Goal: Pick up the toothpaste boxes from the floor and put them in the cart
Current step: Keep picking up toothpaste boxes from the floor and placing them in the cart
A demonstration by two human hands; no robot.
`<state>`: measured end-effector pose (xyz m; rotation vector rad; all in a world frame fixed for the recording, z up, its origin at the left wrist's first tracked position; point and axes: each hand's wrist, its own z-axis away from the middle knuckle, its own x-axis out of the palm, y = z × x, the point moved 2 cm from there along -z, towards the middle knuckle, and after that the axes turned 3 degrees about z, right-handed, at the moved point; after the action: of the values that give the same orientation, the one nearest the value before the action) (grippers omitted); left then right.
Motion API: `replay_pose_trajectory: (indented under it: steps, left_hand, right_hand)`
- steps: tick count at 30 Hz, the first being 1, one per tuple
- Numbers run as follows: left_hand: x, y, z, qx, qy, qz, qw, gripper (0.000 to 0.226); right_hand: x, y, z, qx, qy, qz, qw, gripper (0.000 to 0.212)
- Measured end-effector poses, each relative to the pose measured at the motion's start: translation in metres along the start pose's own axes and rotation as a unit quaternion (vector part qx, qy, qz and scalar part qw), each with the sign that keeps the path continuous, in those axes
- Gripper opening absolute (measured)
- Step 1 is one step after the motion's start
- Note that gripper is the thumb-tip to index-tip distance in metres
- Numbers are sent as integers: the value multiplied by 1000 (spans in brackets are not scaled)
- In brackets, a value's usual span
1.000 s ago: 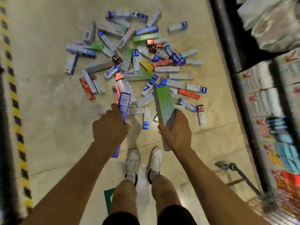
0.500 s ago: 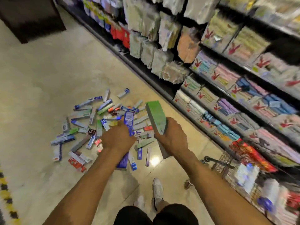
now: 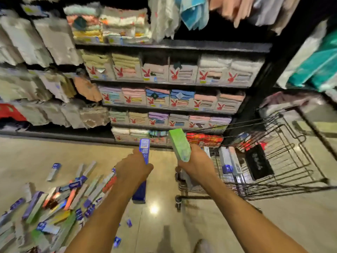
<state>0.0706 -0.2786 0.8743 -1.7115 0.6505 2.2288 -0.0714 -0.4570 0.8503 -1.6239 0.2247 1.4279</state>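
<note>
Both hands, left (image 3: 134,169) and right (image 3: 196,164), grip toothpaste boxes (image 3: 179,147) beside cart (image 3: 284,161).

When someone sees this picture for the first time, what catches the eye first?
At centre, the left hand grips a blue toothpaste box and the right hand a green toothpaste box. A colourful pile of toothpaste boxes lies on the floor at lower left; a wire shopping cart stands at right.
</note>
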Motion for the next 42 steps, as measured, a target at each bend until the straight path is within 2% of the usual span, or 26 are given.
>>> replay_pose_trajectory:
  steps: [3,9,15,23,27,31,37,40,42]
  left_hand:
    - [10,81,-5,36,-7,-11,999,46]
    - [45,194,-22,75,-20,1,997,49]
    - [69,253,-50,85,-66,-7,994,54]
    - [98,297,-132,77,-66,7,995,52]
    - [132,307,-174,82,-101,-7,991,58]
    - [179,312,-214,45,-159,-33,986,52]
    - [300,309,-286,1,-208,-28,978,59]
    - [364,301,-311,-18,-223,-25,974,44]
    - [404,292,-324,-25,-227,-26,973,33]
  right_hand:
    - [-37,63,-10,41,44,14,998,50]
    - [-96,163,-32,87,59,14,994,50]
    - [-118,222,-63,136,53,33,989,54]
    - [-108,253,-137,159,51,12,986,57]
    - [-89,276,-171,196,31,10,980,59]
    - [-55,310,-201,227,9,22,974,57]
    - [50,393,-258,271,-84,29,959,50]
    - [102,427,-278,287,-74,59,953,63]
    - [136,449,-292,291,-79,76,950,62]
